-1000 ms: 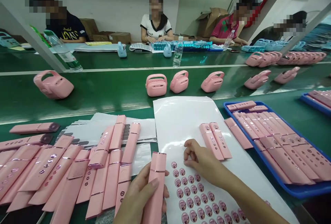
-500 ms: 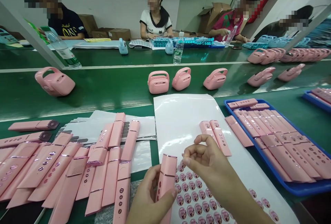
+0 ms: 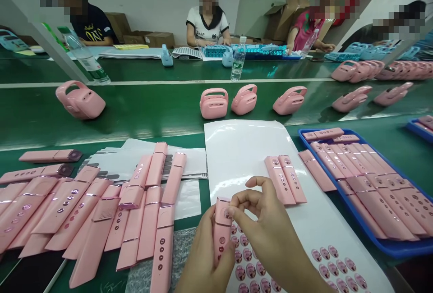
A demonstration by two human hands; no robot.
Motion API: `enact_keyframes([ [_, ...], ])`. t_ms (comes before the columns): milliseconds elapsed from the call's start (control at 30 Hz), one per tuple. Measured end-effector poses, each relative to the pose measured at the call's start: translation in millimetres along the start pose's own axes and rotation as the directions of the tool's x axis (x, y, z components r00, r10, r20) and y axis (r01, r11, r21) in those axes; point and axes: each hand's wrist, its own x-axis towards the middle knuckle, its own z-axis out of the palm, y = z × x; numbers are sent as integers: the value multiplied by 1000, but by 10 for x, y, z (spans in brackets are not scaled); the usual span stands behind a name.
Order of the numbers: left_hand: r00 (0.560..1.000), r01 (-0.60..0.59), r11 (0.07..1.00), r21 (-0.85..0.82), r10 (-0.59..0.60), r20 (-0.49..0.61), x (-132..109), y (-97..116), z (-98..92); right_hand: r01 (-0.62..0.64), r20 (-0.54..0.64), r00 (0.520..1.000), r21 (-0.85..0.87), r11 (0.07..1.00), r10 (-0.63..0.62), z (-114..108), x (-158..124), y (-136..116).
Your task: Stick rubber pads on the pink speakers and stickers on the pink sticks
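Observation:
My left hand (image 3: 204, 261) grips a pink bar-shaped plastic casing (image 3: 220, 234) upright, above a sheet of round pink stickers (image 3: 248, 268). My right hand (image 3: 267, 225) reaches across from the right. Its fingertips pinch together at the casing's top end, on what looks like a small round sticker (image 3: 228, 212), partly hidden by the fingers. The casing's lower part shows small round marks. Two similar casings (image 3: 285, 180) lie side by side on a glossy white backing sheet (image 3: 243, 148), just beyond my right hand.
Many pink casings (image 3: 145, 207) lie in a pile to my left. More fill a blue tray (image 3: 382, 248) on the right. Beyond, pink handled devices (image 3: 214, 103) stand on a green conveyor belt (image 3: 135, 112). Co-workers (image 3: 206, 27) sit across it.
My right hand has moved from the sticker sheet to the casing's top end. My left hand has carried the casing rightward over the stickers. The view has shifted slightly.

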Motion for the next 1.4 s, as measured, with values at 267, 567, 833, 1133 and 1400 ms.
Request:
enact_keyframes([
  [267,1000,24,998,-65,-23,11,-27,74,6,62,-40,997,16,998,-62,70,-1,0],
  [567,997,50,992,-117,-42,70,-26,79,-10,85,-18,996,14,996,-85,59,-3,38],
  [833,994,81,986,-144,-69,88,-41,66,-2,132,14,991,-41,990,-132,51,-12,68],
  [1133,996,61,982,-180,-48,74,-50,51,16,178,6,984,-82,981,-178,42,-17,118],
  [1400,985,121,976,-183,-95,147,-45,64,-24,152,110,984,-126,980,-139,-57,-41,107],
])
